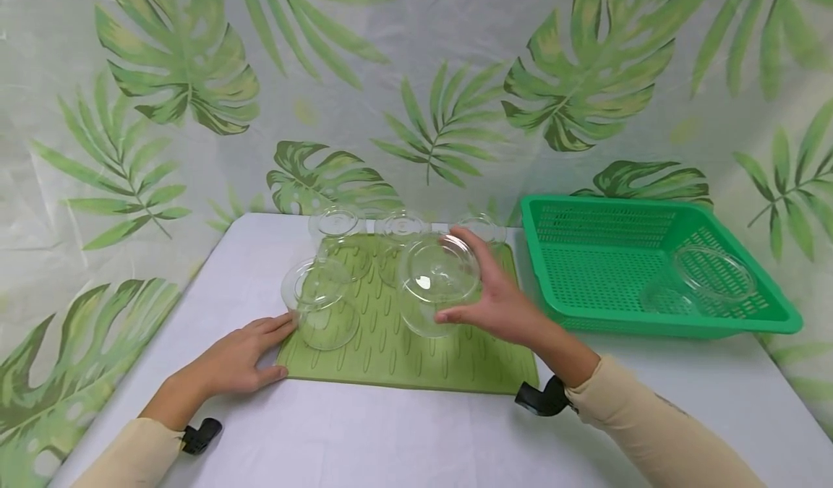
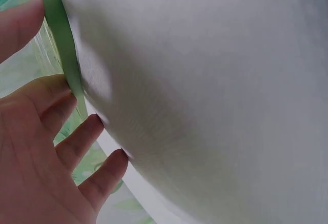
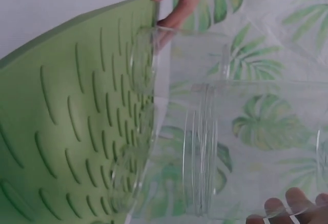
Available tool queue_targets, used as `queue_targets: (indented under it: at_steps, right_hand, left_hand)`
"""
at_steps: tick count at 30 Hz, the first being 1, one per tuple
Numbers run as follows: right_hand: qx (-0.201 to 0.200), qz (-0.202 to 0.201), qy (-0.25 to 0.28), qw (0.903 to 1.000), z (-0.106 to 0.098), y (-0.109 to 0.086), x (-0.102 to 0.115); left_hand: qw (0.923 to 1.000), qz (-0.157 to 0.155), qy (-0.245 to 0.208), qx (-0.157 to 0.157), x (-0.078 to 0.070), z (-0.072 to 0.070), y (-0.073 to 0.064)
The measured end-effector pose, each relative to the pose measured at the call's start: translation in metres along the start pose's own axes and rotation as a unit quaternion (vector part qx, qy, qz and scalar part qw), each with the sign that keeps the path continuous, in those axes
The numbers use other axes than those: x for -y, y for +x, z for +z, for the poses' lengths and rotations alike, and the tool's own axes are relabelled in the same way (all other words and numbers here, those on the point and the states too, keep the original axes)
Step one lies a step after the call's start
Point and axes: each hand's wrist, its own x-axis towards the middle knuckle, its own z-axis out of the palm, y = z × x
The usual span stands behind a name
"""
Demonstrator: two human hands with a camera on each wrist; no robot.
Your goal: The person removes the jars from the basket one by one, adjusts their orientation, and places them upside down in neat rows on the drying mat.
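My right hand [image 1: 497,296] grips a clear glass jar [image 1: 439,271] from its right side, over the mat. In the right wrist view, the jar's ridged end [image 3: 202,152] faces the green mat and looks apart from it; fingertips [image 3: 294,206] curl against the wall. My left hand [image 1: 237,358] rests at the left edge of the ribbed drying mat [image 1: 403,361], fingers loosely spread, thumb and fingers touching the edge in the left wrist view. A clear jar [image 1: 322,314] stands on the mat just beside its fingertips. Several similar jars stand along the back, including a back-left one [image 1: 338,238].
A green plastic basket [image 1: 553,318] sits right of the mat, with one clear jar [image 1: 709,278] lying tilted inside. White cloth [image 1: 390,437] covers the table. A leaf-print curtain [image 1: 455,40] hangs behind the table.
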Motion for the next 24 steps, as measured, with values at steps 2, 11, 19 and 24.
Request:
queue_targets:
  at_steps: [2, 11, 19, 24]
  right_hand:
    - [0.007, 0.008, 0.005, 0.9999, 0.005, 0.002, -0.003]
    - [0.051, 0.034, 0.015, 0.998, 0.026, 0.007, -0.02]
    - [0.062, 0.046, 0.034, 0.9965, 0.036, 0.012, -0.032]
    - [0.066, 0.052, 0.035, 0.9958, 0.042, 0.014, -0.035]
  left_hand:
    - [1.0, -0.005, -0.003, 0.004, 0.0, 0.0, 0.001]
    - [0.9993, -0.016, -0.03, 0.016, -0.004, -0.004, 0.003]
    - [0.9987, -0.025, -0.04, 0.019, -0.007, -0.002, 0.005]
    - [0.9985, -0.029, -0.043, 0.017, -0.008, -0.003, 0.004]
